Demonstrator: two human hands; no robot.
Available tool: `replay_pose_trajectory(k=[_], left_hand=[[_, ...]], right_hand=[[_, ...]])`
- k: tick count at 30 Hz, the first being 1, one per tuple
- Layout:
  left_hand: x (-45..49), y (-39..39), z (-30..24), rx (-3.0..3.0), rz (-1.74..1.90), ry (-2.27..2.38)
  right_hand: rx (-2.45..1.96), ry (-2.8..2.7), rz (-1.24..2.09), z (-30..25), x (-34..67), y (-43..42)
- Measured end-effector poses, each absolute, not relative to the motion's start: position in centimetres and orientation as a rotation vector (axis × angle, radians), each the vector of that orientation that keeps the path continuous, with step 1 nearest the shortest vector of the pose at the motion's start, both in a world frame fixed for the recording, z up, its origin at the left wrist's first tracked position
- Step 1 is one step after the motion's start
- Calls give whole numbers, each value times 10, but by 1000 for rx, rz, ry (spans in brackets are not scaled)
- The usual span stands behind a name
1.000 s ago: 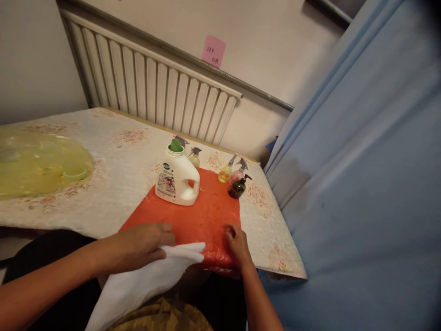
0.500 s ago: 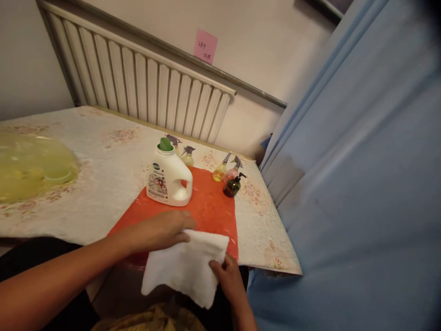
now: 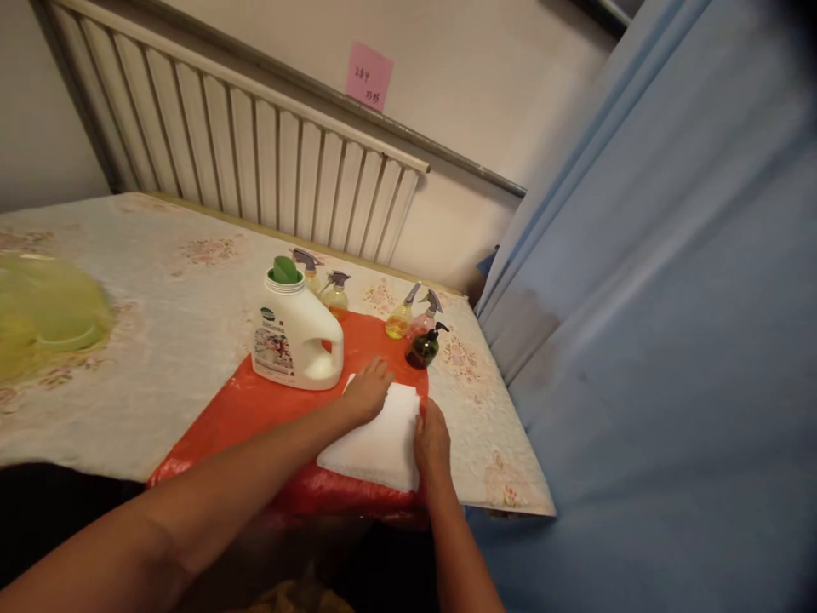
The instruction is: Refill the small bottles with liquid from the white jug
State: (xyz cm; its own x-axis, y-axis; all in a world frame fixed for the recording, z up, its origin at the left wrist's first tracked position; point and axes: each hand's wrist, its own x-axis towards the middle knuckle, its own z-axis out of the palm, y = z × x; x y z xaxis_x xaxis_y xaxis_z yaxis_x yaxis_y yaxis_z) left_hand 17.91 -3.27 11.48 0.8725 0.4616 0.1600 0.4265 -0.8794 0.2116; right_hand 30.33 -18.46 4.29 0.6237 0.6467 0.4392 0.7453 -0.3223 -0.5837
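Note:
A white folded cloth [image 3: 379, 438] lies on the red plastic sheet [image 3: 255, 404] near the table's front right. My left hand [image 3: 367, 392] rests flat on the cloth's far left corner, fingers stretched out. My right hand [image 3: 432, 438] presses on the cloth's right edge, fingers curled down against it. A white detergent jug [image 3: 294, 332] with a green cap stands on the sheet just behind my left hand.
Several small spray bottles [image 3: 414, 322] and a dark pump bottle [image 3: 422, 347] stand behind the cloth. A yellow-green plastic cover [image 3: 44, 311] sits far left on the floral tablecloth [image 3: 159, 298]. A radiator [image 3: 255, 162] lines the wall; a blue curtain [image 3: 670, 298] hangs right.
The cloth came up from my lap onto the red sheet and now lies flat. Both hands moved forward with it toward the jug.

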Motion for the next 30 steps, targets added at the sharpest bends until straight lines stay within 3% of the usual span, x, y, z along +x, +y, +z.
replay_pose_trajectory(k=[5,9,30], left_hand=[[169,-48,36,2915,410,638],[164,-46,3,2938,526,624],[163,-49,-1,2917,633,660]], right_hand=[[-2066,-1303,-247,7,278,-160],[-2177,-1387,-203,-1,263,-156],[-2354,-1344,-176,12,257,-154]])
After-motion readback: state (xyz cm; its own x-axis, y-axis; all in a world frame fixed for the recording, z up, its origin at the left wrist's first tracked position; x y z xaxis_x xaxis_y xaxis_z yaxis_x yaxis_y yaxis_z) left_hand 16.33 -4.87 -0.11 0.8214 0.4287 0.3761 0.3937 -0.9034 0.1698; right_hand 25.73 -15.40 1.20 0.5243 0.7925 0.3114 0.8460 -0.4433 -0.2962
